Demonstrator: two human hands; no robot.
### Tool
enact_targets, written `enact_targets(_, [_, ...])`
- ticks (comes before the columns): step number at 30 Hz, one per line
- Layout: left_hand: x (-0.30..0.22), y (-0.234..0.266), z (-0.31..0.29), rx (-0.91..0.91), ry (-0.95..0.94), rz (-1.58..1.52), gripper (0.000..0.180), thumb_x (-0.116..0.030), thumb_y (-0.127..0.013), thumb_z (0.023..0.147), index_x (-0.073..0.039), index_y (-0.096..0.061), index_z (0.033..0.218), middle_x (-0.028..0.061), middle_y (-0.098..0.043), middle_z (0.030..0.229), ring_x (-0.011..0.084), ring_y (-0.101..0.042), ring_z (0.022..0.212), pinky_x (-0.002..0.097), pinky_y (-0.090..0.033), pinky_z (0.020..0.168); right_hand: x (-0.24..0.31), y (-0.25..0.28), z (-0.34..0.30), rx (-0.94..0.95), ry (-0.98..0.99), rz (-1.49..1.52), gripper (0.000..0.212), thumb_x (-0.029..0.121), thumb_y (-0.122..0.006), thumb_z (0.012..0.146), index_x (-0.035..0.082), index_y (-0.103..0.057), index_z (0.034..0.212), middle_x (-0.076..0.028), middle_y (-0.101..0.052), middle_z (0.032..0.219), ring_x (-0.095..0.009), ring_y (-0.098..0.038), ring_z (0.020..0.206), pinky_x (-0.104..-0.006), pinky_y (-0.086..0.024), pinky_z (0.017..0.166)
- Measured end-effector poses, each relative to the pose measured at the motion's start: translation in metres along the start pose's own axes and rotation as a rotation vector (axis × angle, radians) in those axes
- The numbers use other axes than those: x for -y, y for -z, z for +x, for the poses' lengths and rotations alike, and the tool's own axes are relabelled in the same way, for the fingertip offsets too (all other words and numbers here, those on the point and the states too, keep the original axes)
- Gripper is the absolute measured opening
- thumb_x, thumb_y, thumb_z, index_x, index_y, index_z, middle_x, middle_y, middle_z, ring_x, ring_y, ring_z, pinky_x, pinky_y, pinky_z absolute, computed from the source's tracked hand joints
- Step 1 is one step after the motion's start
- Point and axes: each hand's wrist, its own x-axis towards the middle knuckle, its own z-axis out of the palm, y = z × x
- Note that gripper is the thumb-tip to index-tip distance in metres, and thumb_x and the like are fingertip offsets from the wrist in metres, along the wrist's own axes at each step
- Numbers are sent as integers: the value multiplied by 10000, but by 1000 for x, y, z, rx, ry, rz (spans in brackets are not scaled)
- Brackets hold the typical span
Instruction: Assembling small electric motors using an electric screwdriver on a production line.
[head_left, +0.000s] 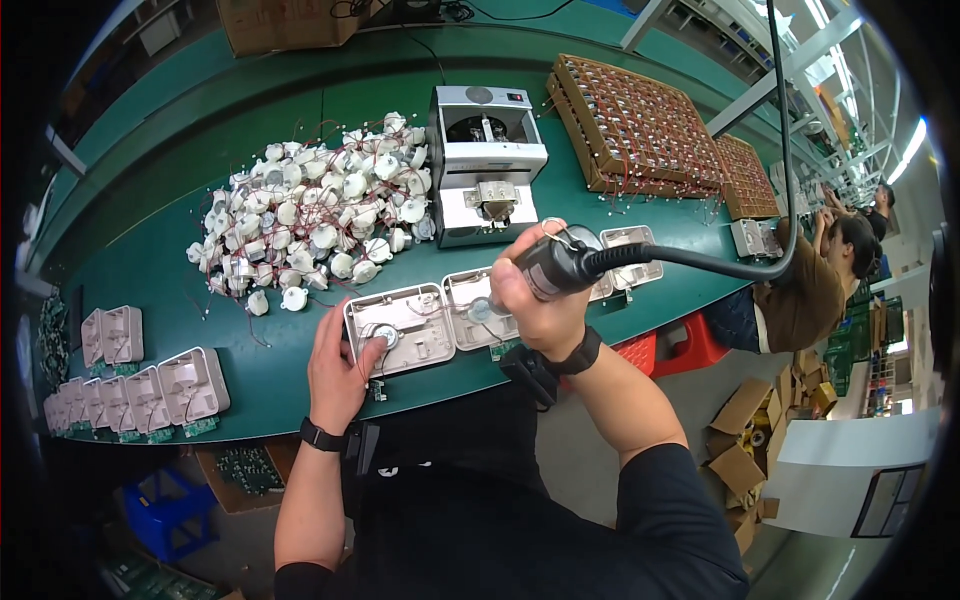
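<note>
My left hand (338, 368) grips the left end of a white plastic housing (425, 325), an open shallow shell. Its thumb presses on a small round white part with wires (383, 336) inside. In my raised right hand (548, 318) is a black corded electric screwdriver (556, 264), the fingers wrapped round its body. The tool's tip is hidden behind the hand. Just right of the first shell lies a second white housing (462, 297), with a round part in it, partly covered by my right hand. Further right, another white housing (632, 272) lies beyond the tool.
A heap of white round motor-like parts with red wires (320, 205) lies back left. Beside it stands a grey screw feeder (487, 165). Cardboard trays of wired parts (640, 125) stand back right. More white housings (190, 385) line the left. A person (825, 290) sits at right.
</note>
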Motion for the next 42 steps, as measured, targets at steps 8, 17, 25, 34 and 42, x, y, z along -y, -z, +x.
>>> enact_targets(8, [-4, -7, -1, -26, 14, 11, 688, -265, -795, 847, -53, -491, 1428, 90, -577, 1305, 166, -546, 667, 308, -496, 652, 32, 16, 32, -102, 27, 388, 152, 70, -629, 897, 11, -503, 958, -72, -579, 696, -140, -569, 562, -286, -493, 538])
enact_targets(17, [-30, -37, 13, 44, 71, -38, 676, -280, -808, 824, -52, -517, 1391, 85, -594, 1251, 158, -546, 656, 300, -494, 641, 13, 16, 97, -196, 77, 266, 134, 85, -610, 934, 9, -509, 976, -81, -554, 696, -163, -549, 542, -298, -480, 526])
enact_targets(25, [-27, -37, 14, 18, 45, -23, 677, -297, -812, 820, -53, -531, 1386, 77, -603, 1243, 150, -546, 645, 296, -492, 636, 49, 19, 28, -182, -43, 334, 194, 98, -606, 924, 6, -483, 1042, -89, -565, 701, -169, -549, 557, -306, -484, 547])
enact_targets(34, [-25, -41, 13, 25, 45, -1, 691, -346, -807, 827, -72, -524, 1394, 78, -596, 1274, 172, -574, 641, 319, -502, 620, 15, 19, 1, -95, -43, 220, 231, 97, -609, 911, 27, -444, 1057, -95, -574, 699, -165, -555, 564, -309, -491, 566])
enact_targets(42, [-26, -40, 13, 31, 38, 16, 696, -352, -803, 832, -73, -517, 1402, 86, -595, 1288, 174, -580, 642, 322, -505, 622, -7, 18, -4, -86, -27, 137, 219, 97, -612, 905, 37, -439, 1024, -88, -573, 694, -163, -560, 567, -314, -494, 567])
